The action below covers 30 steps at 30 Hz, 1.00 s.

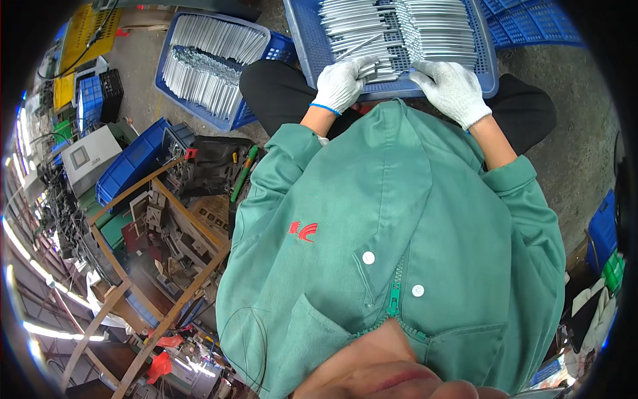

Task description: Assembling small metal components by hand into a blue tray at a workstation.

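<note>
Both my hands wear white knit gloves and are over the near side of a blue plastic crate (490,73). Inside the crate, thin silver metal rods (442,33) lie in two stacked rows, with one rod lying slantwise on the left row. My left hand (342,85) is closed on the ends of a few metal rods (372,70) at the near left of the crate. Over the near end of the right row, my right hand (453,92) has its fingers curled together. What those fingers hold, if anything, is hidden.
A second blue crate (159,73) of similar rods stands to the left on the concrete floor. Farther left are a wooden frame (193,282), a blue bin (133,161) and a grey control box (92,159). More blue crates (538,23) sit at the far right.
</note>
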Each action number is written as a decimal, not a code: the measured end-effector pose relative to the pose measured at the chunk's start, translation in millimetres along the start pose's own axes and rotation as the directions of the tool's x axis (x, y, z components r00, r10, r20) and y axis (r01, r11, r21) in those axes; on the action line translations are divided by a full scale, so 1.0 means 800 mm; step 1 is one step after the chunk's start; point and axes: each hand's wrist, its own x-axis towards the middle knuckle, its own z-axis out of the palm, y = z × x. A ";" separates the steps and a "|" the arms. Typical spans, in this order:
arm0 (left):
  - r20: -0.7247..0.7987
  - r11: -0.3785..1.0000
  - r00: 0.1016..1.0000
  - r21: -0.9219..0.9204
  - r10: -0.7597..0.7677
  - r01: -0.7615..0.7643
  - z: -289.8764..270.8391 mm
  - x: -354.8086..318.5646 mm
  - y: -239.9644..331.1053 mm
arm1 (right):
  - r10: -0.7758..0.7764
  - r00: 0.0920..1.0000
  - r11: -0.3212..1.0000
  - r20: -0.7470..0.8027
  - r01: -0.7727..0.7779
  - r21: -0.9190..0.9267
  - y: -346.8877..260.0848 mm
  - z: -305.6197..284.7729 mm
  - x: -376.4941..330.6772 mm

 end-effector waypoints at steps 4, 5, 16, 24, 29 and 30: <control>0.008 0.979 0.998 -0.197 0.058 -0.055 -0.018 0.000 0.012 | -0.038 0.997 0.998 -0.074 0.042 0.044 -0.002 -0.011 0.001; 0.008 0.979 0.998 -0.196 0.056 -0.054 -0.021 -0.001 0.013 | -0.040 0.997 0.998 -0.073 0.043 0.044 -0.003 -0.013 0.001; -0.049 0.969 0.986 -0.182 0.158 -0.164 -0.037 -0.001 0.022 | -0.152 0.983 0.988 -0.106 0.150 -0.020 -0.014 -0.033 -0.005; -0.066 0.937 0.960 -0.209 0.272 -0.280 -0.043 -0.005 0.026 | -0.247 0.953 0.969 -0.175 0.239 -0.064 -0.010 -0.027 -0.006; 0.094 0.974 0.988 -0.199 0.127 -0.106 -0.057 -0.004 0.040 | -0.188 0.973 0.979 -0.134 0.175 -0.104 -0.007 -0.024 -0.003; 0.093 0.975 0.988 -0.199 0.125 -0.105 -0.057 -0.005 0.040 | -0.189 0.973 0.979 -0.133 0.176 -0.103 -0.009 -0.024 -0.004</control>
